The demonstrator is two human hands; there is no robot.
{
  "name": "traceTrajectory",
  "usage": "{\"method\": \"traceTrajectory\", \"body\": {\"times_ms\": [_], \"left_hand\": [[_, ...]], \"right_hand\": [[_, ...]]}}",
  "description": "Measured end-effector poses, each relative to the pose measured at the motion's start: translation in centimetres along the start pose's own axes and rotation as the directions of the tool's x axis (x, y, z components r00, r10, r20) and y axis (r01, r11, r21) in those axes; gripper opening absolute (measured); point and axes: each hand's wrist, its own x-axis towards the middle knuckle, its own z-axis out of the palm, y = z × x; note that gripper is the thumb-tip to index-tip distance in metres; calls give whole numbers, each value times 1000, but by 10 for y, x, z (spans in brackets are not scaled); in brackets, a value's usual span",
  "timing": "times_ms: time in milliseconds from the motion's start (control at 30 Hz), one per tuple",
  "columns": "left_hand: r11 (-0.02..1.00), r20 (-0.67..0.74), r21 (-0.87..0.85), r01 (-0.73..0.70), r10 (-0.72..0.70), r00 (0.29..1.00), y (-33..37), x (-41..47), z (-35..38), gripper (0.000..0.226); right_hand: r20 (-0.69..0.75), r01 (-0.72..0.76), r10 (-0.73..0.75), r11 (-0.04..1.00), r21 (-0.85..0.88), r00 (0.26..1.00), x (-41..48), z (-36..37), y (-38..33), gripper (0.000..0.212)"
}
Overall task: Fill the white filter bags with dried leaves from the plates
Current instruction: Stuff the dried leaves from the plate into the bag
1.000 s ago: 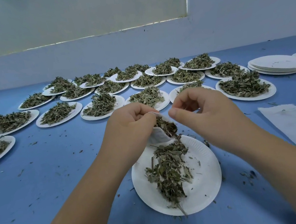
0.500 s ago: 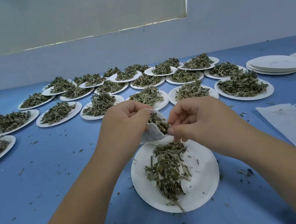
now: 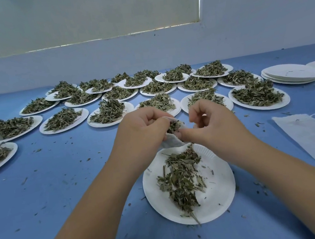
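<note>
Okay, both hands are up over the far rim of the near plate (image 3: 215, 200), meeting at its 12 o'clock. The left hand (image 3: 144, 128) grips the white filter bag (image 3: 171, 142), fingers curled tight round its neck, mouth turned toward the right hand. A wad of dried leaves (image 3: 173, 126) shows in the open mouth. The bag's bottom hangs just above the plate rim; I can't tell if it touches.

The right hand (image 3: 213, 125) sits at 3 o'clock of the bag. Its thumb tip is against the bag mouth and the other fingers are curled in toward the palm. Whether they pinch leaves or bag edge, cannot tell.

On the near plate a loose leaf pile (image 3: 180, 179) runs from 12 down to 6 o'clock, one stem poking off toward the near rim. The plate sits on the blue table (image 3: 62, 187), which has crumbs scattered all over it.

From 9 round to 1 o'clock of the hands, rows of heaped plates (image 3: 111, 112) fan out, many touching or overlapping. At 2 o'clock sits a stack of bare plates (image 3: 292, 75). At 3 o'clock a flat spare filter bag (image 3: 314, 138) lies on the table, well apart from the hands.
</note>
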Motion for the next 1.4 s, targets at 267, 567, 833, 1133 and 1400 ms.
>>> {"method": "traceTrajectory", "body": {"times_ms": [267,567,833,1133,1400], "left_hand": [[998,-4,-53,22,-22,1000,-2,2,-1,20],[999,-13,-38,16,-16,1000,-1,1,0,17],[998,-45,12,-57,57,997,1,-1,1,25],[994,-64,15,-105,106,992,-4,1,0,22],[995,-155,7,-95,95,983,-5,5,-4,20]], "right_hand": [[-60,280,-302,929,-242,951,-3,0,-5,20],[34,393,-413,832,-391,910,-9,5,-12,14],[27,28,-23,981,-191,999,8,3,-25,22],[381,-322,370,929,-185,848,47,6,-32,19],[353,-158,332,884,-439,875,55,32,-47,16]]}}
